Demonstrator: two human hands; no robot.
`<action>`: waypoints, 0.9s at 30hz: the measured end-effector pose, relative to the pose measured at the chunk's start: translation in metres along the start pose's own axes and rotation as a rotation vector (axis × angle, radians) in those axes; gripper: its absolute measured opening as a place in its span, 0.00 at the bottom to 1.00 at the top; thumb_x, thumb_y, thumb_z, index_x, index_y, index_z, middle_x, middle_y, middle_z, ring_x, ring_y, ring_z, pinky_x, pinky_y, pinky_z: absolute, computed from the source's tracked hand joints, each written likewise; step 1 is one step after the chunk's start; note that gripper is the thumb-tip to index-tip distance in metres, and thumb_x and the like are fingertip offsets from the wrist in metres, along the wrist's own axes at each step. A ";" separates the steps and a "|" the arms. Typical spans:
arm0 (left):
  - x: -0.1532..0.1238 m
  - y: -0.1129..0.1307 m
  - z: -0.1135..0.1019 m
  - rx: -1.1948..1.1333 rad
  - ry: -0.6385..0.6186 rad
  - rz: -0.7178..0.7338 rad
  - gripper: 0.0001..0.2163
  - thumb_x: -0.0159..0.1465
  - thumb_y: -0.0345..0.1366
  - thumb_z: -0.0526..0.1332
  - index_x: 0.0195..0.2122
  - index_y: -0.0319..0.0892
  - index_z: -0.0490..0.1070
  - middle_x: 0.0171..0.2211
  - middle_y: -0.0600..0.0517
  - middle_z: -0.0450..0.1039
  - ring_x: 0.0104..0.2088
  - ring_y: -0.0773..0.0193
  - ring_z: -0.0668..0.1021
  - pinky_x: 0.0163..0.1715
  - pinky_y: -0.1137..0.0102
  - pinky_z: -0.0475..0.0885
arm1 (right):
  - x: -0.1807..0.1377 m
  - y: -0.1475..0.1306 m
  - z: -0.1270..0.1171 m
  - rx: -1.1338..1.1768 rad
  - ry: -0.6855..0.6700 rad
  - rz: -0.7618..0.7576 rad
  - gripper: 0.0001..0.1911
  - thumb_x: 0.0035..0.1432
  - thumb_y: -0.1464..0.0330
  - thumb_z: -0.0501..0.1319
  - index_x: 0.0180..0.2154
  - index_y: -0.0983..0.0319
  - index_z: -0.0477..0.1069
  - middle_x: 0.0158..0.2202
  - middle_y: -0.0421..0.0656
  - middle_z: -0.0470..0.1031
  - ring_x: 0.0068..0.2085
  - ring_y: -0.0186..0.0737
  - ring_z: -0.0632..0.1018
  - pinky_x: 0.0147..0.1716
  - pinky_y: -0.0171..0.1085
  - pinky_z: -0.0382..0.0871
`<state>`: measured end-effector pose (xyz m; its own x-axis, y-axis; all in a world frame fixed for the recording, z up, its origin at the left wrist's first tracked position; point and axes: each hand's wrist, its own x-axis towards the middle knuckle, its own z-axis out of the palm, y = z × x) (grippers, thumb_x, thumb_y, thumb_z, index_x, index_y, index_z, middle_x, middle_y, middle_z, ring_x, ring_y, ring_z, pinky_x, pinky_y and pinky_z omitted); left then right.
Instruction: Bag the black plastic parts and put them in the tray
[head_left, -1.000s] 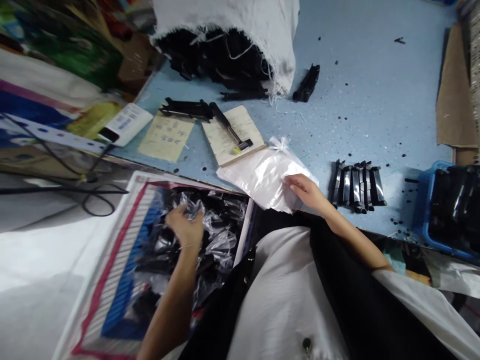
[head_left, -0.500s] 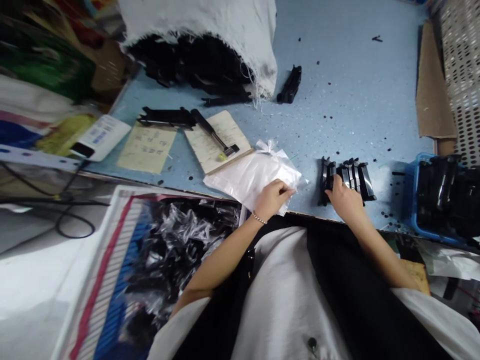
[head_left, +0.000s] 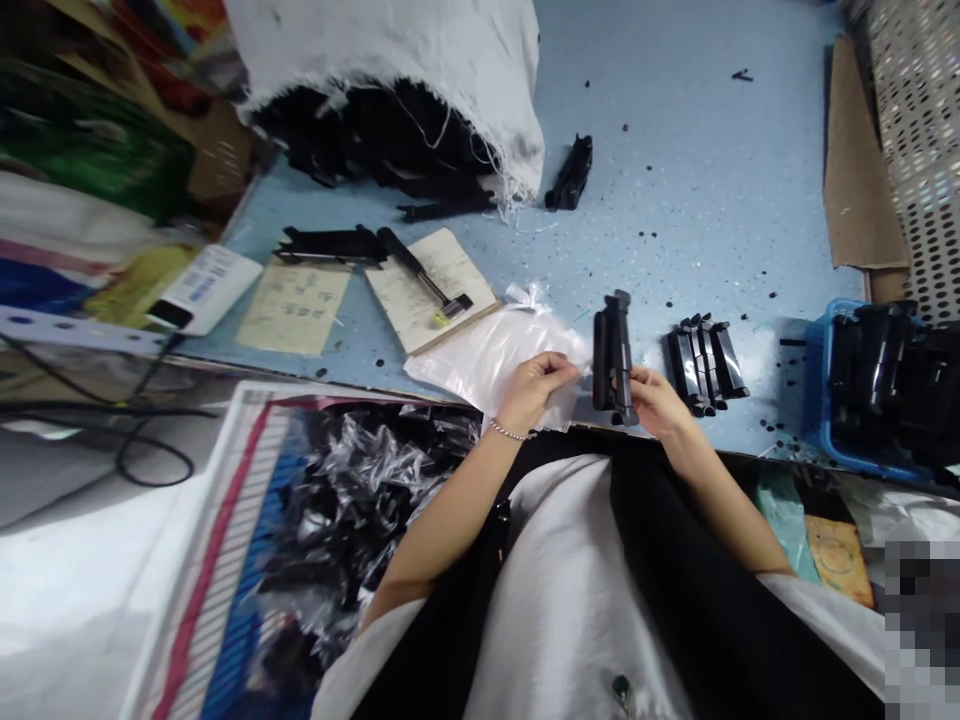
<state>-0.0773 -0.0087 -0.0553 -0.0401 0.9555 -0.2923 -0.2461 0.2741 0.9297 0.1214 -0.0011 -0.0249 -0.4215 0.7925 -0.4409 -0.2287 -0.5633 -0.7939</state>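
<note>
My right hand [head_left: 654, 400] grips the lower end of a pair of long black plastic parts [head_left: 612, 350], held upright just above the blue table's near edge. My left hand [head_left: 534, 386] pinches the right edge of the top clear plastic bag on a stack of bags [head_left: 487, 355], right beside the black parts. A short row of the same black parts [head_left: 705, 353] lies on the table to the right of my right hand.
A blue bin [head_left: 825, 400] of black parts stands at the right. A white cloth sack [head_left: 420, 50] spilling black parts lies at the back. A woven bag [head_left: 225, 560] of bagged parts sits at lower left. Paper notes, a board [head_left: 420, 300] and a brush lie left of the bags.
My right hand has lifted two black parts out of the row and brought them left toward the bags. My left hand came from the woven bag and now pinches a clear bag's edge.
</note>
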 end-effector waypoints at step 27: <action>-0.052 0.006 0.024 0.976 -0.492 0.789 0.38 0.69 0.25 0.54 0.75 0.50 0.35 0.70 0.40 0.56 0.68 0.52 0.66 0.61 0.58 0.73 | -0.026 0.013 -0.008 -0.184 0.196 -0.049 0.10 0.57 0.62 0.67 0.36 0.62 0.75 0.31 0.41 0.78 0.34 0.38 0.79 0.32 0.34 0.77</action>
<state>-0.0533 -0.0539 -0.0290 0.5494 0.7763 0.3090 0.4736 -0.5940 0.6503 0.1363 -0.0270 -0.0276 -0.2318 0.8580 -0.4584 -0.0743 -0.4855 -0.8711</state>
